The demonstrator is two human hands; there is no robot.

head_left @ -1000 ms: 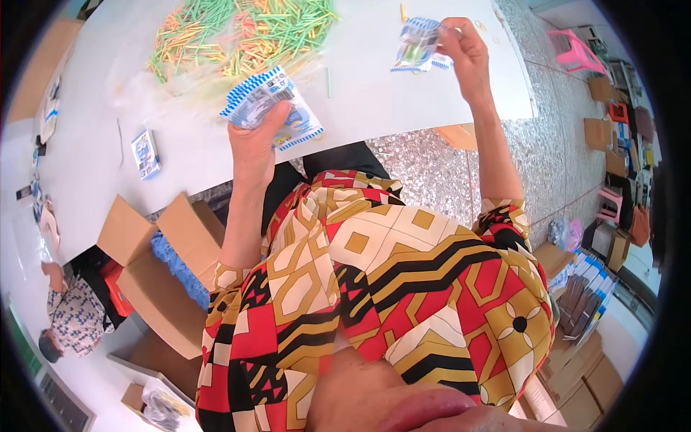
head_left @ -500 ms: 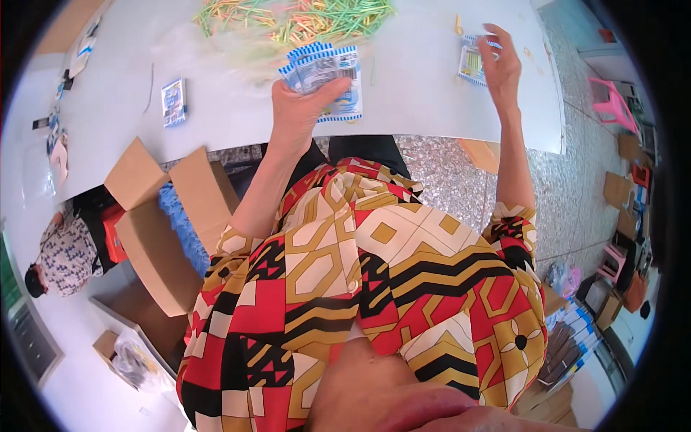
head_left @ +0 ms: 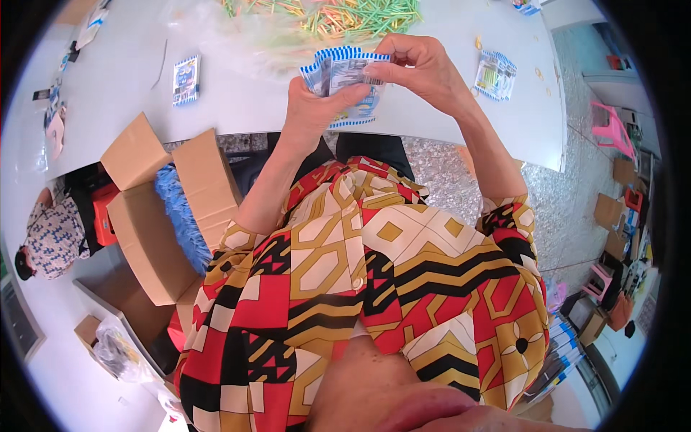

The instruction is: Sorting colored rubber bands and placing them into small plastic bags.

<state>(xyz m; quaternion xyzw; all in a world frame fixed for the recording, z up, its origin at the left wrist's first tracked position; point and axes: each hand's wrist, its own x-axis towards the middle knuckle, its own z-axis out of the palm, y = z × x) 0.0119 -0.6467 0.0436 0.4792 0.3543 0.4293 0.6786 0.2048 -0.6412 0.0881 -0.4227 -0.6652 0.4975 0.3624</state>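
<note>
A fanned stack of small blue-and-white packets [head_left: 353,75] is gripped in my left hand [head_left: 311,108], with the thumb across the front. My right hand [head_left: 425,70] pinches the upper right corner of the front packet between thumb and fingers. To the right on the white table lies a similar packet [head_left: 495,75] with a see-through window showing green inside. Another blue-and-white packet [head_left: 186,79] lies to the left. Beyond my hands a heap of thin green, yellow and orange sticks [head_left: 360,18] is spread out.
Clear plastic film [head_left: 237,36] lies left of the sticks. Several yellow rubber bands [head_left: 538,73] sit near the right edge of the table [head_left: 432,119]. An open cardboard box [head_left: 147,237] with blue fluffy material stands at my left. Another person [head_left: 54,241] is at far left.
My right hand has moved left from the packet on the right side of the table to the stack in my left hand, taking hold of its corner. The view has shifted slightly.
</note>
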